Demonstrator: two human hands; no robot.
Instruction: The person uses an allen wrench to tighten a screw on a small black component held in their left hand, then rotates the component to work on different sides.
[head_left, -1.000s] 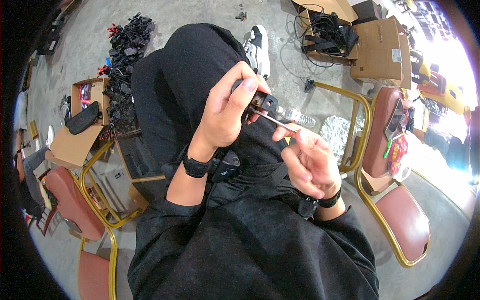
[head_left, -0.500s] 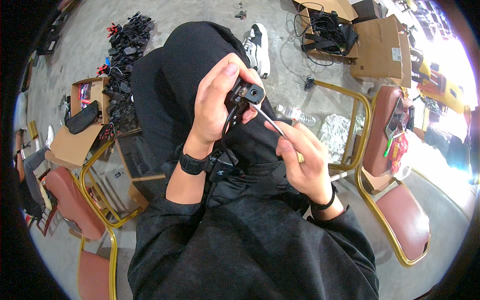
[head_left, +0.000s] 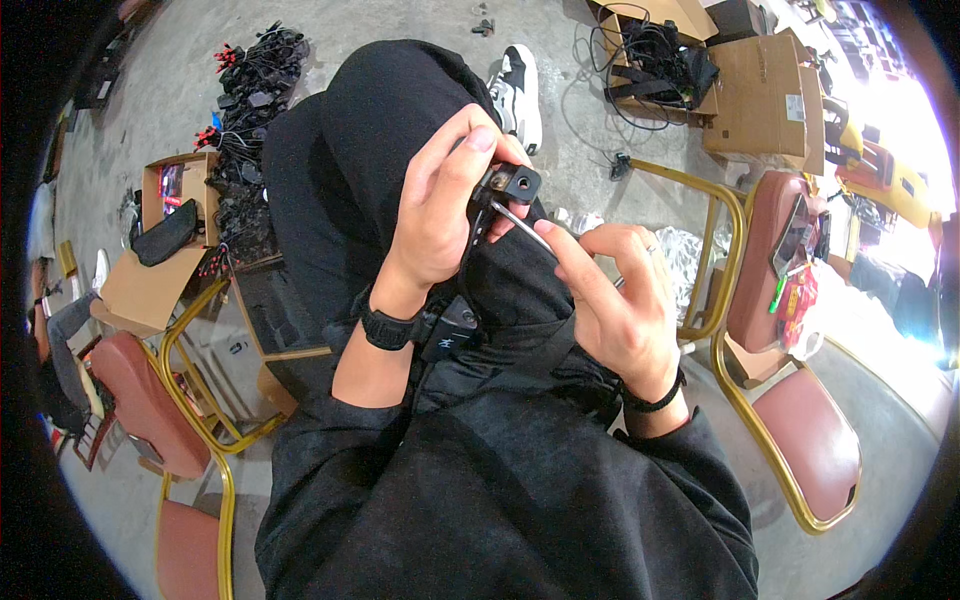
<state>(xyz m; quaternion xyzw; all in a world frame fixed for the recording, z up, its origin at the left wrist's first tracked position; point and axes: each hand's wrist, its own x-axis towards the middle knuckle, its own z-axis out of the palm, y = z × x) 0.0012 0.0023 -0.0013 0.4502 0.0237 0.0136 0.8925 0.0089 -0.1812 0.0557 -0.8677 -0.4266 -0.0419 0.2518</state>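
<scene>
Closed around a small black device with a round hole in its end block, my left hand holds it above my lap. A black cable hangs from the device toward a small black box by my left wrist. My right hand grips a screwdriver, its index finger stretched along the metal shaft. The tip meets the underside of the device, near the cable; whether it sits in a screw cannot be made out. The screwdriver's handle is hidden by my right hand.
Gold-framed chairs with brown pads stand at left and right. Bundled black cables lie on the floor at far left. Cardboard boxes stand left and far right. Clear plastic lies beyond my right hand.
My left hand and the device have shifted slightly right. My right fingers have changed their hold on the screwdriver, and its tip has moved left to the device's lower side.
</scene>
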